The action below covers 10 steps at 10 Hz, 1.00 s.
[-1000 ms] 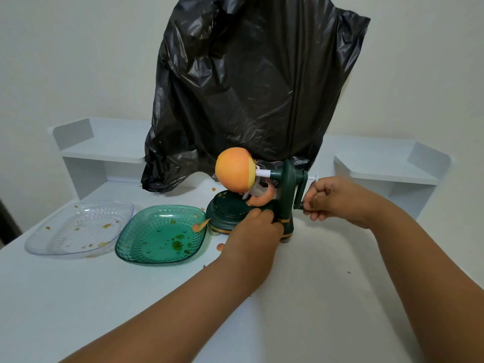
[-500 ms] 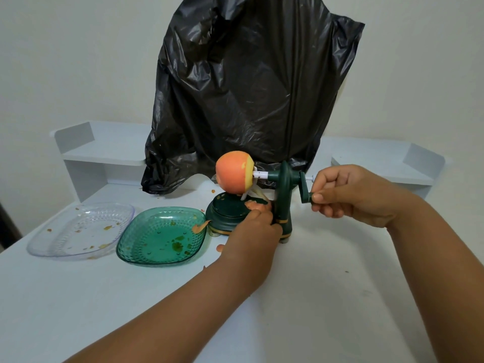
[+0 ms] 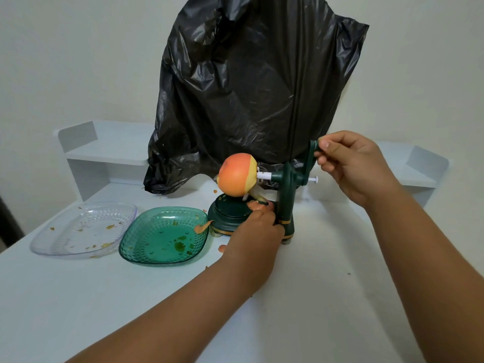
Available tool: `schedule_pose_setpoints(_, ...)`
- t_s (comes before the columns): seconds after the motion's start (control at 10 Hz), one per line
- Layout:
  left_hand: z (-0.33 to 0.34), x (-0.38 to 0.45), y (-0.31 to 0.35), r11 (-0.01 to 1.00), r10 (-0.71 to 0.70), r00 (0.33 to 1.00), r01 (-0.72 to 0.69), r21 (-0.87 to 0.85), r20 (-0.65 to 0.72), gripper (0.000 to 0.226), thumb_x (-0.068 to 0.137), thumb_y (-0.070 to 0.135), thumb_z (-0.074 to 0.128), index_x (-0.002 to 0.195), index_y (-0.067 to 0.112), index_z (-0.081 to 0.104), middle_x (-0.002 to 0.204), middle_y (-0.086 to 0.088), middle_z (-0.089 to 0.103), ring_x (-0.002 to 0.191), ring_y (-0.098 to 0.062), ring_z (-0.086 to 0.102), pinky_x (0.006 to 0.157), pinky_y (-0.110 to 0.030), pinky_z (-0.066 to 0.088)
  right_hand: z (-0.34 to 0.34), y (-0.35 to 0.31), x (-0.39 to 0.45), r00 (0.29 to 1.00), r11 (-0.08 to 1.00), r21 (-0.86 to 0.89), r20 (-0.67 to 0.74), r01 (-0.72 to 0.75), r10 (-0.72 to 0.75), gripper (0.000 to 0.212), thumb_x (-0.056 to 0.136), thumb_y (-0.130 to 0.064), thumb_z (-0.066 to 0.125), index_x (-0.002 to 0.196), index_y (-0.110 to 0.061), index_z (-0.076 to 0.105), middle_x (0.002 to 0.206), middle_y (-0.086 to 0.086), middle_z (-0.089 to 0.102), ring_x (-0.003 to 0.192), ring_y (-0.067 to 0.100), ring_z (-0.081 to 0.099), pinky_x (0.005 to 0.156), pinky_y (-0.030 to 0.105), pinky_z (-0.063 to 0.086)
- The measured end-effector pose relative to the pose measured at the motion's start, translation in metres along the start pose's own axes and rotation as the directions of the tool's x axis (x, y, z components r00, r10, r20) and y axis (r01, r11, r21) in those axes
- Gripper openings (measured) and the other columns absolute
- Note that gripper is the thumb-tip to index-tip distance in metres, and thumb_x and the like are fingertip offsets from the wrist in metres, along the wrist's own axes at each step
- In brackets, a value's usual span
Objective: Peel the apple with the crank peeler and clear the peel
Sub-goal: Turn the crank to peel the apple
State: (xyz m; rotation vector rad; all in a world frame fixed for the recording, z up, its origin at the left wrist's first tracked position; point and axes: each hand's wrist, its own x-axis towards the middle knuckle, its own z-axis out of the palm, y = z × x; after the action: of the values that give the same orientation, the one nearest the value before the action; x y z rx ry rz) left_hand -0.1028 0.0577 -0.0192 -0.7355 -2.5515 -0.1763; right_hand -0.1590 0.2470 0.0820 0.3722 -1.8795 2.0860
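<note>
Fingers (image 3: 324, 145) of right hand pinch crank (image 3: 311, 159); left hand (image 3: 255, 231) grips peeler (image 3: 285, 205); one apple (image 3: 235, 178), two dishes.

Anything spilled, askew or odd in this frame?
Mostly mess: a strip of peel hangs over the rim of the green dish, a scrap lies on the table, and crumbs dot the clear dish. Nothing looks damaged or tipped.

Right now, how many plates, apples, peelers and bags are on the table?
Plates: 2, a clear plate and a green plate
Apples: 1, the apple on the peeler
Peelers: 1, the crank peeler
Bags: 1, the black bag
Total: 5
</note>
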Motion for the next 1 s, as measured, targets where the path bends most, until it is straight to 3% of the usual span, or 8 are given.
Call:
schedule_pose_setpoints(0.3,0.001,0.0,-0.002,1.0,0.001,1.0,-0.001,0.0,0.014,0.024,0.079,0.001,0.06,0.101,0.009,0.064,0.124,-0.015,0.049,0.117,-0.031,0.04,0.094,-0.042,0.042,0.005,0.038,0.028,0.985,0.996,-0.039,-0.157,-0.084,0.077,0.012,0.095,-0.007,0.059,0.088,-0.007,0.068,0.071,0.006,0.066,0.06,0.011,0.058,0.055,0.021,0.048)
schedule_pose_setpoints(0.4,-0.001,0.0,0.0,1.0,0.006,1.0,-0.006,0.008,0.009,0.023,0.078,0.001,0.061,0.099,0.009,0.065,0.122,-0.015,0.05,0.115,-0.031,0.041,0.093,-0.041,0.042,0.006,0.051,0.027,0.974,0.986,-0.093,-0.196,-0.138,0.117,0.012,0.094,-0.006,0.058,0.088,-0.008,0.067,0.074,0.008,0.065,0.064,0.015,0.059,0.064,0.029,0.051)
schedule_pose_setpoints(0.5,0.0,0.0,-0.001,1.0,0.008,1.0,-0.008,0.026,-0.004,0.024,0.077,0.001,0.062,0.099,0.009,0.066,0.12,-0.015,0.053,0.113,-0.031,0.043,0.093,-0.038,0.041,0.008,0.065,0.02,0.952,0.965,-0.132,-0.241,-0.227,0.191,0.014,0.094,-0.006,0.057,0.084,-0.011,0.066,0.081,0.008,0.065,0.068,0.017,0.059,0.062,0.029,0.051)
schedule_pose_setpoints(0.6,-0.004,0.0,0.0,0.998,0.015,1.0,-0.015,0.059,0.001,0.024,0.076,0.002,0.062,0.099,0.009,0.066,0.12,-0.015,0.053,0.112,-0.031,0.044,0.093,-0.038,0.041,0.005,0.071,0.014,0.947,0.95,-0.159,-0.222,-0.27,0.232,0.02,0.093,0.004,0.049,0.086,-0.007,0.065,0.081,0.014,0.063,0.061,0.016,0.055,0.053,0.024,0.045)
schedule_pose_setpoints(0.8,-0.001,0.002,0.0,0.997,0.006,1.0,-0.008,0.083,0.031,0.027,0.079,0.003,0.061,0.104,0.011,0.065,0.125,-0.013,0.05,0.117,-0.029,0.041,0.096,-0.036,0.039,-0.008,0.073,-0.002,0.954,0.894,-0.333,-0.085,-0.3,0.288,0.013,0.096,-0.002,0.052,0.096,0.005,0.063,0.074,0.017,0.064,0.06,0.017,0.055,0.058,0.027,0.046)
schedule_pose_setpoints(0.9,-0.001,0.003,0.001,0.997,-0.02,0.999,0.017,0.072,0.043,0.026,0.081,0.004,0.059,0.106,0.012,0.064,0.127,-0.012,0.049,0.118,-0.028,0.04,0.097,-0.035,0.039,-0.011,0.073,-0.01,0.952,0.879,-0.374,-0.034,-0.296,0.306,0.013,0.095,0.001,0.054,0.088,-0.002,0.065,0.073,0.014,0.066,0.062,0.017,0.059,0.058,0.027,0.049)
schedule_pose_setpoints(1.0,0.002,0.005,-0.001,0.984,-0.005,0.996,-0.011,0.18,0.087,0.044,0.08,0.008,0.068,0.123,0.015,0.057,0.142,-0.01,0.04,0.13,-0.026,0.033,0.106,-0.031,0.032,-0.015,0.072,-0.017,0.941,0.857,-0.412,0.001,-0.309,0.339,0.017,0.094,0.001,0.056,0.082,-0.005,0.065,0.072,0.012,0.069,0.061,0.017,0.061,0.057,0.027,0.049)
